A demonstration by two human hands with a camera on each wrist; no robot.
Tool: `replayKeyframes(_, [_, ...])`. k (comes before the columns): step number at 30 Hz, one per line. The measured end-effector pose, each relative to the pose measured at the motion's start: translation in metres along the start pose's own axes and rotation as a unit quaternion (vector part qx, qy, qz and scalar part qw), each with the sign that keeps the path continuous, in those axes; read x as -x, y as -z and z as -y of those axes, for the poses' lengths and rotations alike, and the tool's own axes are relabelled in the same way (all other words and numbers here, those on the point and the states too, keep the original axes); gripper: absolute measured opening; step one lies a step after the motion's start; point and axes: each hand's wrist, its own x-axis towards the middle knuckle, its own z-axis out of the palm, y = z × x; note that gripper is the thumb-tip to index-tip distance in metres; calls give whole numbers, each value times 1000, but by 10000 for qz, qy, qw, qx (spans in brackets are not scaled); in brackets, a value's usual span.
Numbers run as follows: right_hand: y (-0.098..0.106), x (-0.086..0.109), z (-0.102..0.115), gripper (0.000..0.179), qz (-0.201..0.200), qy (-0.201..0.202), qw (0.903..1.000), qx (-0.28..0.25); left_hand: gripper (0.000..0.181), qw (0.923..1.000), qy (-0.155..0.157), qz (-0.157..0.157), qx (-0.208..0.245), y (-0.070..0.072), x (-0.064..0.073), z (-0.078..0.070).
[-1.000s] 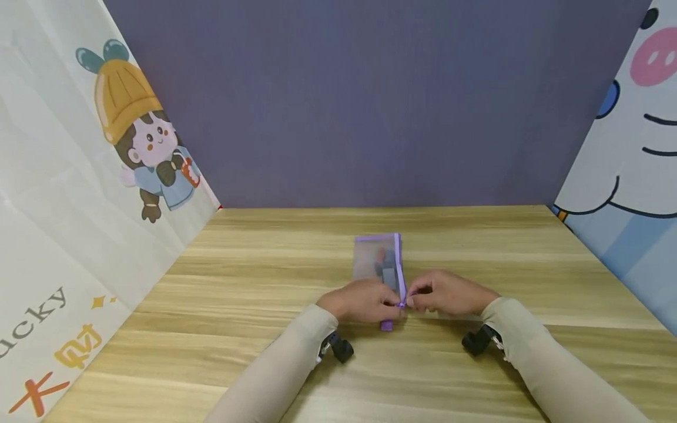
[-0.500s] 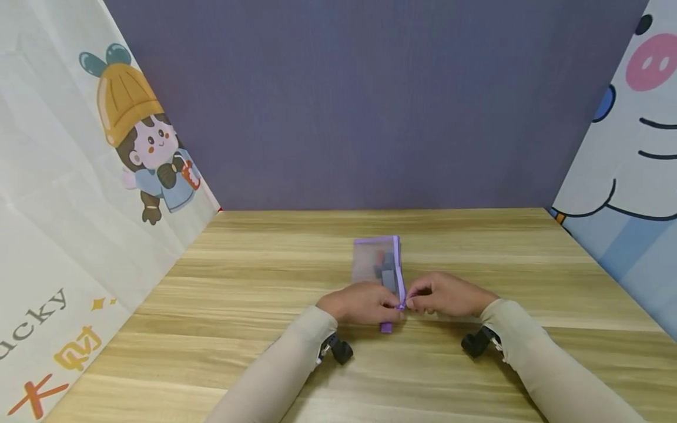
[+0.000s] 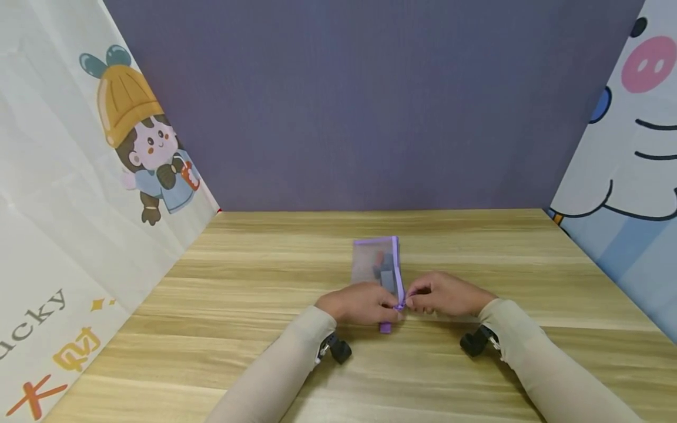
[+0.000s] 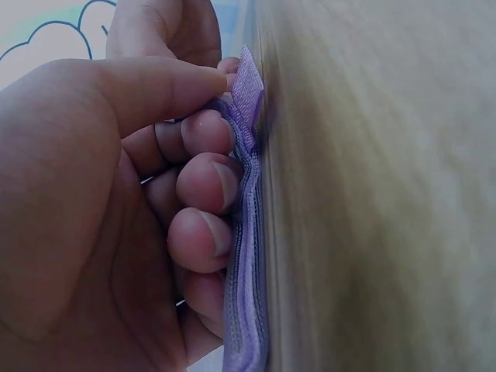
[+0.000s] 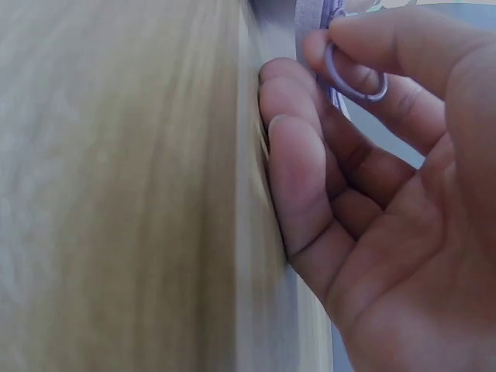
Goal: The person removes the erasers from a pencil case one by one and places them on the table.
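A see-through pouch (image 3: 365,261) with purple edging lies on the table, with grey blocky things and something red showing dimly inside. Its zipper (image 3: 399,279) runs along the right side. My left hand (image 3: 359,302) pinches the pouch at the near end of the zipper. Close by, a purple ribbon tab (image 4: 248,89) sticks out past the thumb in the left wrist view. My right hand (image 3: 449,292) pinches the ring-shaped zipper pull (image 5: 375,98) between thumb and index finger, while its other fingers curl beside the tabletop. The zipper's slider is mostly hidden by fingers.
The wood-grain table (image 3: 264,247) ends at a dark purple-grey panel (image 3: 370,106) at the back. Printed cartoon sheets flank it, one at left (image 3: 42,176) and another at right (image 3: 624,247). Black wrist cameras hang under both cuffs.
The head view has shifted slightly. Both hands keep the same hold at the zipper's near end, and the pouch has not visibly moved on the table.
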Motion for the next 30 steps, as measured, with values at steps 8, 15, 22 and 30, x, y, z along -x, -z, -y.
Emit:
replayKeyframes(8, [2,0,2,14,36,-124,9999,13,37,10000,15,-8,61,1,0,0])
replayKeyframes(15, [1,-1,1,15,-8,-179,9998,31,36,10000,31,-14,73,0,-1,0])
replayKeyframes(22, [2,-1,1,13,-46,-238,9997,50,36,10000,-29,6,31,1,-1,1])
replayKeyframes(30, [0,0,1,12,6,-165,9998,-58,38,9997,124,-111,-160,-3,-1,-3])
